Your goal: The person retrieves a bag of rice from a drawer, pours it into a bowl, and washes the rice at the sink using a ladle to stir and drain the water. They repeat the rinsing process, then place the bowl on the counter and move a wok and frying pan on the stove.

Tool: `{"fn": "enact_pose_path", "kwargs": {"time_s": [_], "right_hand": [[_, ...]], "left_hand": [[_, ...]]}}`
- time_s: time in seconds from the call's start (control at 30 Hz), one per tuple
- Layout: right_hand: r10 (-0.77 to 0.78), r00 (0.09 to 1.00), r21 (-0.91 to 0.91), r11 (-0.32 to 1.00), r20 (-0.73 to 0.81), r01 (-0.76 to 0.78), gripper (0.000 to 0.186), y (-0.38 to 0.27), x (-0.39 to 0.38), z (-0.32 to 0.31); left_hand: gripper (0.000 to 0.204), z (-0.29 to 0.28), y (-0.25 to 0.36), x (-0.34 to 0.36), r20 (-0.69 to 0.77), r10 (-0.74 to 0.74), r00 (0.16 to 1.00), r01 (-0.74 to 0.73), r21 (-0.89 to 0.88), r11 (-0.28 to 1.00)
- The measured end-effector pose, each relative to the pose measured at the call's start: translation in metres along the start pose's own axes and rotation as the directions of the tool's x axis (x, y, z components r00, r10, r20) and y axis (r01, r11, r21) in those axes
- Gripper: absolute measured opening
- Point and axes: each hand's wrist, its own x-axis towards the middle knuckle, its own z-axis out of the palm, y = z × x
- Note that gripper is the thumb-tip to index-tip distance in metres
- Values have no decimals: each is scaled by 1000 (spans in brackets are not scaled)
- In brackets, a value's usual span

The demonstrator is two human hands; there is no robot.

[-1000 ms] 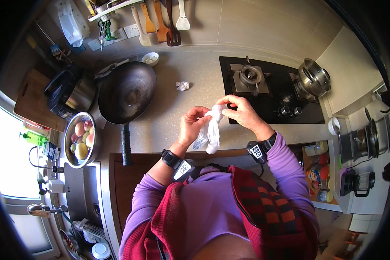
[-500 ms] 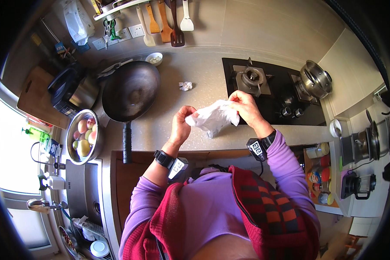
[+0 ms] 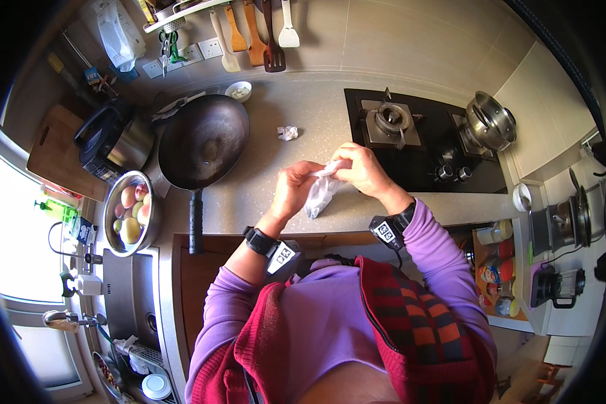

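Left hand (image 3: 293,188) closed, gripping bag (image 3: 318,192) | right hand (image 3: 359,168) closed, gripping bag top | over counter (image 3: 303,101) | wok (image 3: 202,141) left, apart

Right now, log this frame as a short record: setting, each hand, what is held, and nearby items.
setting: kitchen counter beside a gas hob
left hand: grips the white plastic bag
right hand: grips the same bag from the other side
bag state: bunched, hanging between both hands above the counter
nearby: dark wok, crumpled white scrap, metal bowl of fruit
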Motion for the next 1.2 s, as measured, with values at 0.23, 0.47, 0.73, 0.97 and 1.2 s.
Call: {"fn": "enact_pose_path", "kwargs": {"time_s": [0.23,0.47,0.73,0.97,1.2], "right_hand": [[471,882,613,688,29,-388,13,13,5,-22],[396,918,506,795,-16,-335,23,7,10,3],[526,843,355,813,-109,-462,55,20,21,-28],[516,857,709,601,10,-370,25,33,32,-15],[323,941,937,289,99,-198,25,31,39,-7]], "left_hand": [[8,-35,-8,-1,-132,-240,962,154,-466,871],[12,-21,6,10,-60,-143,988,122,-274,954],[11,-64,6,13,-416,-141,898,-5,-330,944],[20,-73,26,15,-373,-302,877,202,-284,937],[28,-69,22,12,-326,-137,935,4,-376,926]]}}
